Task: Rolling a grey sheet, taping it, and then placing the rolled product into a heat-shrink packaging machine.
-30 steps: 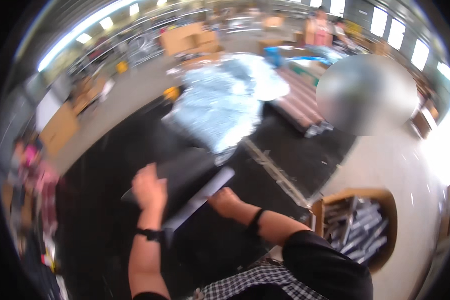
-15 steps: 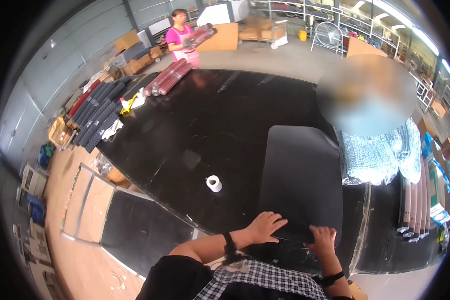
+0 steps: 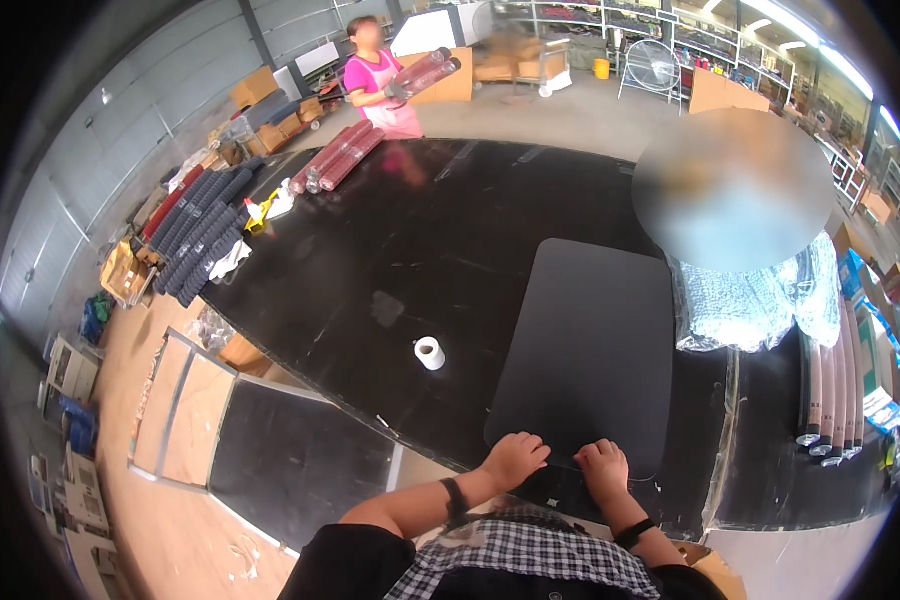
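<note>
A dark grey, rounded-corner mat [image 3: 592, 335] lies flat on the black table. My left hand [image 3: 515, 460] is at its near edge, towards the left corner, with the fingers curled down onto the edge. A short way to the right, my right hand [image 3: 604, 470] pinches the same near edge, fingers bent together. The fingertips of both hands are partly hidden against the dark mat. To the left of the mat stands a white roll [image 3: 429, 353] with its hollow core facing up.
Plastic-wrapped pale blue bundles [image 3: 730, 310] lie right of the mat, with brown rolls [image 3: 835, 390] beyond. Red wrapped rolls [image 3: 338, 158] sit at the far left, near dark rolls [image 3: 200, 230]. Across the table a person in pink [image 3: 385, 85] holds wrapped rolls. A blurred patch hides the far right.
The mat has shifted left and nearer, and its raised right side now lies flat. My hands moved slightly, the right one leftward along the edge. The person across turned with the rolls.
</note>
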{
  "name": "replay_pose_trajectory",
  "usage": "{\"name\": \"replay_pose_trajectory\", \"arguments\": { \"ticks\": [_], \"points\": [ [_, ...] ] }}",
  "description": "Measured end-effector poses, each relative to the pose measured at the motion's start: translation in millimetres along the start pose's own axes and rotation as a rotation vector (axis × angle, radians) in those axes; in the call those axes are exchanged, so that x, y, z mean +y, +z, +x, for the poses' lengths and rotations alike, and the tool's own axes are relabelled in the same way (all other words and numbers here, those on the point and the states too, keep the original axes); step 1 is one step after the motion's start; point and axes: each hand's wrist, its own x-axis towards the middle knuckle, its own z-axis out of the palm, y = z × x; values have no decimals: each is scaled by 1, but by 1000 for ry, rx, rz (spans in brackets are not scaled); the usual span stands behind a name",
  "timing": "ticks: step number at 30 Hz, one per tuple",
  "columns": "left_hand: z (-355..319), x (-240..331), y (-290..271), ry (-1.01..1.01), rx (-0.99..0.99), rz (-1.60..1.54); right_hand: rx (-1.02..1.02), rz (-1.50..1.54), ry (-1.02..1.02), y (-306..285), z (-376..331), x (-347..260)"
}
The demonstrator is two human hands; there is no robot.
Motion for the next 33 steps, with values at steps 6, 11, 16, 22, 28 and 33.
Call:
{"name": "replay_pose_trajectory", "arguments": {
  "ticks": [6, 11, 16, 22, 28, 33],
  "points": [
    [-4, 10, 19, -7, 101, -12, 13, 23, -42, -6, -16, 3],
    [-8, 3, 24, -10, 89, -27, -114, -12, 15, -2, -11, 4],
    [20, 5, 14, -108, -25, 109, 93, -138, -34, -15, 21, -14],
    [18, 12, 21, 30, -122, 195, -19, -188, -39, 11, 7, -18],
    [-2, 22, 22, 23, 53, 157, 168, 41, -8, 10, -8, -24],
    [-5, 8, 41, -123, 156, -196, 166, 159, 77, 26, -7, -13]
  ]
}}
